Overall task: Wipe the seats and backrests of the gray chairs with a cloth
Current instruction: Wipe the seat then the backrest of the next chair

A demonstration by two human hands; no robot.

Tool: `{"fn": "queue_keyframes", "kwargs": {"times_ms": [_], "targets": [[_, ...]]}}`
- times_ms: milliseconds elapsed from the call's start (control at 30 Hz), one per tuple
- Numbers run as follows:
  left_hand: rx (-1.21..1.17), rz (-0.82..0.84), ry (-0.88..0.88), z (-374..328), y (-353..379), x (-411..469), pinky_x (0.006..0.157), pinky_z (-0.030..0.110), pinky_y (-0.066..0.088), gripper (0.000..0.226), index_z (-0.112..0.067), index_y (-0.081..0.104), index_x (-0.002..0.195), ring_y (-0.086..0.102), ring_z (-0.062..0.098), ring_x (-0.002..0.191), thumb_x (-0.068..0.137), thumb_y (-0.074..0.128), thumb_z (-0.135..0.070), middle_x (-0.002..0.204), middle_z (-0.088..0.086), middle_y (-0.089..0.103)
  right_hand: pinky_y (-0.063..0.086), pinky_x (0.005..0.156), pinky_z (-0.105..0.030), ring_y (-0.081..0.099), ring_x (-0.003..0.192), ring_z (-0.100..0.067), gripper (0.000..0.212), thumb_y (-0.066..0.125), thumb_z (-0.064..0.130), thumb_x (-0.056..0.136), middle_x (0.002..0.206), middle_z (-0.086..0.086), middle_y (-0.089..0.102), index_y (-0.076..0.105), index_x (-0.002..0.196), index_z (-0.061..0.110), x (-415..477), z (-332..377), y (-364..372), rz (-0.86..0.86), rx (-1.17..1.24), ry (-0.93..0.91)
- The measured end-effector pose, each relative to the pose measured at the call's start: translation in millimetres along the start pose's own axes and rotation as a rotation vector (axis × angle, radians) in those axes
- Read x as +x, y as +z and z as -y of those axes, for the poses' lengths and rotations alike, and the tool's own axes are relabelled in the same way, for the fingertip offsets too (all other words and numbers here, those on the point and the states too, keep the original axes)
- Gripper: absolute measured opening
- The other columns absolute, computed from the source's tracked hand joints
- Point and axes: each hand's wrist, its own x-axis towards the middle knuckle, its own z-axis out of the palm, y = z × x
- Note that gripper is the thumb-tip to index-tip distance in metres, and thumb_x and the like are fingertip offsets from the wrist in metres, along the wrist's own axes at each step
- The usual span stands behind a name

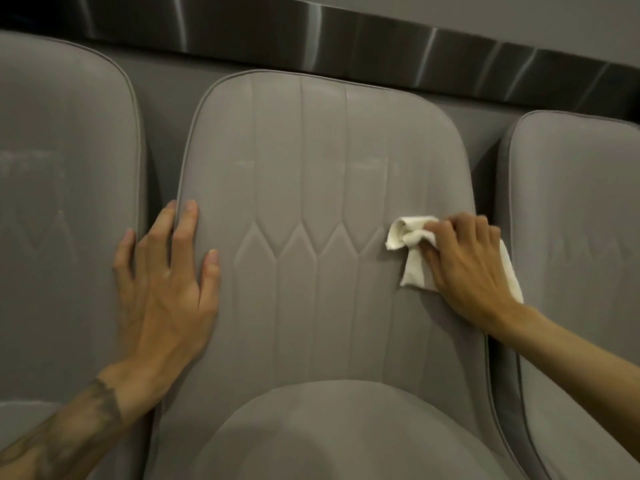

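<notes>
At far left, a gray chair backrest (52, 185), touched by neither hand. Just beside it, bracing the left edge of the middle backrest (329, 161) with the left hand (162, 271): fingers straight and spread, palm flat on the upholstery, holding nothing. Worth making that brace firm, to stop any rocking under the strokes. Further right, pressing a bunched white cloth (412, 247) against the right side of the same backrest, close to its edge, with the right hand (471, 261), fingers curled round the wad. Probably best to flatten the cloth for fuller contact, sweep leftward in overlapping passes, work into the stitched grooves, then drop to the seat (329, 434) at near centre. At right, a third gray chair (571, 220) just beside, leaving only a narrow gap for knuckles at that edge. Along the far side, a shiny metal strip (346, 32) on the wall, well apart from the work.
</notes>
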Motion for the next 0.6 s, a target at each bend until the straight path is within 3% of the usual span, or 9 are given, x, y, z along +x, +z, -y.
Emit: {"fn": "queue_keyframes", "kwargs": {"times_ms": [133,233,333,400,467,600], "targets": [[0.008,0.032,0.02,4,-2,-1,0.123,0.053,0.021,0.064,-0.017,0.026,0.162,0.042,0.038,0.141,0.103,0.039,-0.038,0.16,0.015,0.035,0.022,0.074,-0.036,0.037,0.089,-0.03,0.018,0.049,0.03,0.102,0.105,-0.016,0.044,0.05,0.106,0.012,72,-2,7,-0.102,-0.022,0.172],[0.017,0.035,0.031,8,-1,-1,0.123,0.052,0.02,0.065,-0.019,0.025,0.164,0.043,0.039,0.138,0.103,0.038,-0.039,0.161,0.015,0.034,0.02,0.075,-0.034,0.036,0.091,-0.028,0.02,0.048,0.031,0.102,0.106,-0.015,0.043,0.05,0.108,0.012,64,6,9,-0.121,0.005,0.23],[0.005,0.027,0.023,8,3,-1,0.123,0.051,0.018,0.065,-0.021,0.024,0.164,0.041,0.039,0.139,0.103,0.036,-0.041,0.161,0.015,0.033,0.03,0.08,-0.044,0.042,0.091,-0.032,0.021,0.053,0.03,0.097,0.105,-0.011,0.044,0.052,0.112,0.016,-9,17,5,0.033,-0.011,-0.007],[0.002,0.014,0.015,8,4,-2,0.124,0.05,0.018,0.064,-0.021,0.025,0.164,0.041,0.039,0.139,0.104,0.035,-0.041,0.161,0.015,0.034,0.034,0.079,-0.044,0.046,0.087,-0.033,0.024,0.054,0.028,0.094,0.106,-0.008,0.046,0.054,0.116,0.018,-51,17,0,0.171,-0.03,-0.208],[0.001,0.002,0.012,7,4,-3,0.124,0.05,0.018,0.064,-0.021,0.025,0.164,0.042,0.039,0.138,0.104,0.035,-0.04,0.161,0.015,0.034,0.035,0.077,-0.044,0.045,0.086,-0.031,0.023,0.051,0.029,0.095,0.105,-0.007,0.046,0.054,0.116,0.018,-49,11,-4,0.208,-0.064,-0.289],[-0.005,-0.001,0.017,9,5,-4,0.124,0.049,0.017,0.063,-0.021,0.024,0.164,0.041,0.038,0.139,0.104,0.034,-0.041,0.162,0.013,0.033,0.031,0.077,-0.043,0.042,0.089,-0.033,0.015,0.051,0.028,0.101,0.103,-0.012,0.045,0.051,0.109,0.015,21,15,1,0.035,-0.041,0.035]]}}
